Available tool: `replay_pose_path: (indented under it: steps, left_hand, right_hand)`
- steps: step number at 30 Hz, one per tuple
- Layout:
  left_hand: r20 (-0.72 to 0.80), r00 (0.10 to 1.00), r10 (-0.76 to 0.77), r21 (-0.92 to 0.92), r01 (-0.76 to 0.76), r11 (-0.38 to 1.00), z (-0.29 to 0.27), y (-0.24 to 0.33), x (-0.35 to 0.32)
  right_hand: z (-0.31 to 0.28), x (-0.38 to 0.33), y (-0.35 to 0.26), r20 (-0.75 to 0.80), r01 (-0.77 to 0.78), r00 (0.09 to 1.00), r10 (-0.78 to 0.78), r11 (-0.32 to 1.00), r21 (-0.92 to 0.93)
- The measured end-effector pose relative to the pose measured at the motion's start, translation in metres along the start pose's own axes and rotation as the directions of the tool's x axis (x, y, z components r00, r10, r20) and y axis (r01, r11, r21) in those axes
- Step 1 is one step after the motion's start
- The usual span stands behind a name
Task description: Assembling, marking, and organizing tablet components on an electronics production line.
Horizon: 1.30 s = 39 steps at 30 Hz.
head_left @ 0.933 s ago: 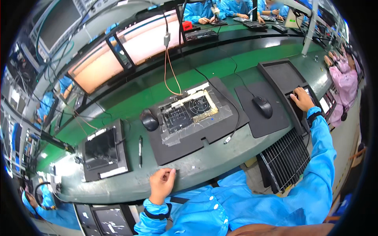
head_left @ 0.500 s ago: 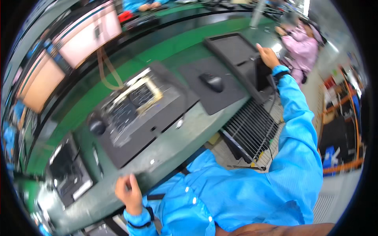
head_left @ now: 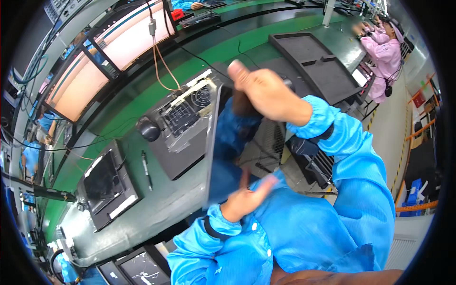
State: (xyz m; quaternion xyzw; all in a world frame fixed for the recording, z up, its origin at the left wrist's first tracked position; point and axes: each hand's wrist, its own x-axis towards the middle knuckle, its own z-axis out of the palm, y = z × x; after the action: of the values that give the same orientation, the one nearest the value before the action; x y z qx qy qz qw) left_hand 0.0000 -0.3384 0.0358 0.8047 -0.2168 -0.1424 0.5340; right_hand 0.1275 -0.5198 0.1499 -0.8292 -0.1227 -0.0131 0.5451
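The right hand (head_left: 268, 95) holds the upper end of a thin, flat panel (head_left: 224, 164), dark and mirror-glossy, tilted over the edge of the green desk (head_left: 166, 202). The blurred left hand (head_left: 244, 202) is near its lower end; its grip cannot be told.

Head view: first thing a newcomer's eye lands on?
Probably the glossy dark panel tilted up mid-frame, its face mirroring blue, with the right hand at its upper end and the left hand by its lower end. Next, the pale glowing screens at upper left, beyond the green bench. Then the person in pink at upper right, standing out against all the blue and green.
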Motion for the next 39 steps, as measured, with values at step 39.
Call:
replay_pose_path:
  steps: [39]
  left_hand:
    - [-0.657, 0.623, -0.424, -0.75, -0.597, 0.285, -0.089, -0.088, -0.15]
  right_hand:
    - [0.134, -0.058, 0.027, 0.283, 0.737, 0.658, -0.697, 0.674, -0.054]
